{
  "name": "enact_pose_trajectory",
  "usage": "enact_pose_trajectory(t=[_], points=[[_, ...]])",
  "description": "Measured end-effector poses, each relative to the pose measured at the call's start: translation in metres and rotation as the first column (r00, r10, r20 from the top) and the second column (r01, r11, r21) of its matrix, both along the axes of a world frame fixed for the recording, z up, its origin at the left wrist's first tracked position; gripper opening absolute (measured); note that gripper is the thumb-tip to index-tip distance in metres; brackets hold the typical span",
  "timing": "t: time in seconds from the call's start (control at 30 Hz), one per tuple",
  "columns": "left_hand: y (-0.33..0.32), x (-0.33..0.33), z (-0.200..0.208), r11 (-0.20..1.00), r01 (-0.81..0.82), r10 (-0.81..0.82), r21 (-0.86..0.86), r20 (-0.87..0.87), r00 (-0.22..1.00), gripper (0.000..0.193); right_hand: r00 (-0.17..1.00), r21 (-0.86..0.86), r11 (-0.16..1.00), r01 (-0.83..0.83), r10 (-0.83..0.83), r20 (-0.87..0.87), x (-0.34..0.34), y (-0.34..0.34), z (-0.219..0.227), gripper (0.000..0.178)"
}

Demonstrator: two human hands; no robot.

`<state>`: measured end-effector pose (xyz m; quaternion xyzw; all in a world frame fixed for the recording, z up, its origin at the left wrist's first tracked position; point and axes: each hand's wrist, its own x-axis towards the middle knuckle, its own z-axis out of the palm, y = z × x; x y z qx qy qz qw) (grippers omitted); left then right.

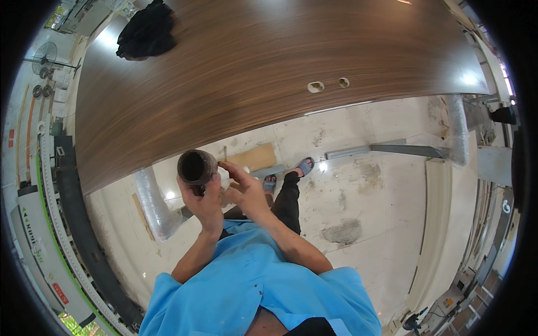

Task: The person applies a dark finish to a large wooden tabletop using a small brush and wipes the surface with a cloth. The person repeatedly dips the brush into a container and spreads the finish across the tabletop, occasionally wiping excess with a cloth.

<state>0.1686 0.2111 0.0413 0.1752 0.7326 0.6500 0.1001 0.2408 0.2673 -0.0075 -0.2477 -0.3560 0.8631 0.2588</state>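
A dark brown, round-mouthed cup-like container (196, 167) is tilted so that its dark opening faces up toward me. My left hand (205, 207) is closed around its lower side, thumb toward the right. Right beside it, my right hand (249, 193) has its fingers curled round a small white thing (226, 175), mostly hidden between the two hands; its kind I cannot make out. Both hands are in front of my body, just off the near edge of a brown wood-grain tabletop (241, 67).
Black cloth (147, 31) lies on the tabletop's far left; two cut holes (315, 87) are near its front edge. Plastic-wrapped legs (152, 204) stand below. Metal strips (392, 148) and a tan board (252, 157) are on the floor. A long machine rail (53, 224) runs along the left.
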Motion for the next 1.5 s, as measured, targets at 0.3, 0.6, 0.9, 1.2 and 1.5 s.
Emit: enact_pose_trajectory(t=[0.3,0.6,0.9,1.2,1.5], points=[[-0.011,-0.001,0.027,0.988,0.072,-0.068,0.136,-0.036,0.997,0.052,0.843,0.953,0.168,0.254,-0.522,-0.133,-0.047,0.043,0.013,0.052],[0.006,-0.003,0.018,0.987,0.121,-0.122,0.108,0.000,0.993,0.051,0.815,0.964,-0.226,0.143,-0.525,-0.244,-0.005,0.158,-0.017,0.028],[0.029,0.008,0.008,0.981,0.189,-0.191,0.047,0.024,0.981,0.053,0.357,0.960,-0.186,-0.207,-0.928,-0.103,0.163,0.331,-0.001,0.056],[0.021,0.000,0.007,0.984,0.160,-0.161,0.078,0.013,0.987,0.060,0.674,0.961,-0.253,0.117,-0.690,-0.263,0.040,0.193,-0.035,0.041],[-0.019,-0.014,0.012,0.997,0.027,-0.023,0.067,-0.061,0.998,0.070,0.951,0.965,0.011,0.261,-0.177,-0.255,-0.079,0.045,-0.019,0.049]])
